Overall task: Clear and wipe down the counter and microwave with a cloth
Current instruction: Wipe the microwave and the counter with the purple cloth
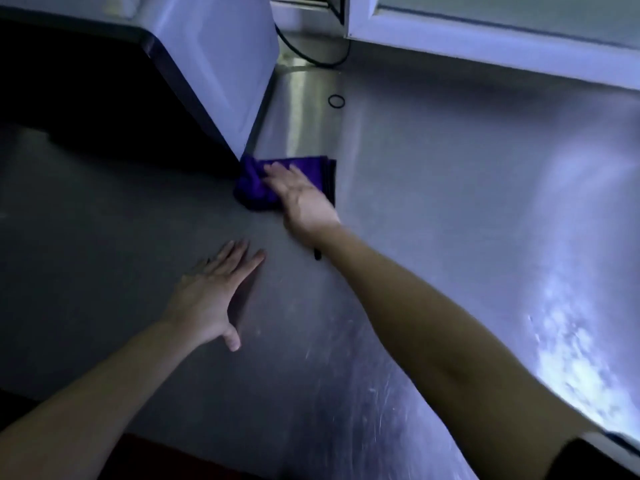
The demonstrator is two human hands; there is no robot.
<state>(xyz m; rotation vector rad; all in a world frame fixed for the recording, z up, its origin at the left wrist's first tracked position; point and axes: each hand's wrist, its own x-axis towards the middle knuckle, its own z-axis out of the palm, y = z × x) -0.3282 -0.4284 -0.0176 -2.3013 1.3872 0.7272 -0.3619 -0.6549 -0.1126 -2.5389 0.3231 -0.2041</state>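
A purple cloth (254, 185) lies bunched on the steel counter (433, 202), pushed against the front right corner of the microwave (214, 64). My right hand (298, 195) presses flat on the cloth with straight fingers. My left hand (214, 292) rests palm down on the bare counter, nearer to me, fingers spread and holding nothing. The microwave's dark front fills the upper left.
A small black ring (336, 101) lies on the counter behind the cloth. A black cable (304, 55) runs behind the microwave. A white cabinet or wall panel (485, 32) borders the counter at the back right. Bright glare marks the counter's right side.
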